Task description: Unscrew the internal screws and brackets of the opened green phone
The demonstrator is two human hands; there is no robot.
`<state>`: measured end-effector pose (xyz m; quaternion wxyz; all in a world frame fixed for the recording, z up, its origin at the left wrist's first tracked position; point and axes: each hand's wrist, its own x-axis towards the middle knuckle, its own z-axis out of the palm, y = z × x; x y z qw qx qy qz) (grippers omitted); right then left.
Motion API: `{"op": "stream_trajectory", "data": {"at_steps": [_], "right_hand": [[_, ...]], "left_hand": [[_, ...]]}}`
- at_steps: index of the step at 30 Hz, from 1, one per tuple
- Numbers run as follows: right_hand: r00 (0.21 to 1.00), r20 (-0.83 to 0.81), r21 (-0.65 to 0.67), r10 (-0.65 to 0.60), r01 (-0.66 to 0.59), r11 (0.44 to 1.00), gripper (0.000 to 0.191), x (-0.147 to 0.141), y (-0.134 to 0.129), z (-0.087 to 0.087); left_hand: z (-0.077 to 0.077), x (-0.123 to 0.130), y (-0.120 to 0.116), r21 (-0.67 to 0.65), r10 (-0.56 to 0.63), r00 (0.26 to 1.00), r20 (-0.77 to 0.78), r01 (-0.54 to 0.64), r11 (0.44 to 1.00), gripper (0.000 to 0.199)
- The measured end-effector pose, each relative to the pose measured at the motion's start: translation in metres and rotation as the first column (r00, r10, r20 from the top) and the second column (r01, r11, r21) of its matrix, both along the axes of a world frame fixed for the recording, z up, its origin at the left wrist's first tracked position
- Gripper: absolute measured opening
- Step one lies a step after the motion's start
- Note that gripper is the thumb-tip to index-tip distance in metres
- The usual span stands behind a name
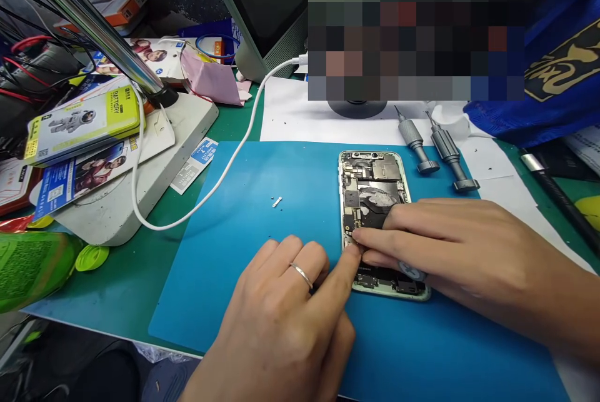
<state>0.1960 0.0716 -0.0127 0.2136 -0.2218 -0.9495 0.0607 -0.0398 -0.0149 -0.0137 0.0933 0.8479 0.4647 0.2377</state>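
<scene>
An opened smartphone (379, 192) lies on the blue mat, its circuit boards and internal parts showing inside a pale frame. My left hand (290, 308), with a ring on one finger, reaches in from below. Its index finger is stretched out and presses at the phone's left side, while the other fingers curl loosely. My right hand (450, 246) lies over the phone's right side, index fingertip beside the left one on the inner parts. Tucked under its curled fingers is a screwdriver, of which mainly the round grey cap (412, 271) shows. The small part beneath both fingertips is hidden.
Two grey screwdrivers (452, 158) lie beyond the phone. A small metal bracket (277, 202) and tiny screws rest on the blue mat (225, 264). A white cable (225, 170) loops across the left side. Battery boxes (89, 120) sit on a lamp base (187, 120); a monitor (262, 8) stands behind.
</scene>
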Motion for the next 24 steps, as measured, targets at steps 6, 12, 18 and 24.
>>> {"op": "stream_trajectory", "data": {"at_steps": [6, 12, 18, 24], "right_hand": [[0.995, -0.074, -0.022, -0.068, 0.067, 0.998, 0.023, 0.004, 0.002, 0.006], [0.984, -0.121, -0.037, -0.132, 0.128, 0.991, 0.025, 0.003, -0.002, 0.006], [0.923, -0.212, -0.101, -0.321, 0.306, 0.947, 0.032, 0.002, -0.006, 0.016], [0.861, -0.327, -0.223, -0.390, 0.330, 0.917, 0.026, 0.013, -0.001, 0.014]], "left_hand": [[-0.001, 0.000, 0.001, 0.007, 0.006, 1.000, -0.005, -0.006, 1.000, 0.041], [-0.001, 0.001, 0.002, 0.037, 0.014, 1.000, 0.009, -0.014, 0.999, 0.038], [0.001, 0.001, 0.001, 0.051, 0.008, 1.000, 0.024, -0.009, 0.999, 0.038], [0.004, 0.001, 0.001, 0.124, 0.016, 0.996, 0.085, -0.026, 0.992, 0.033]]}}
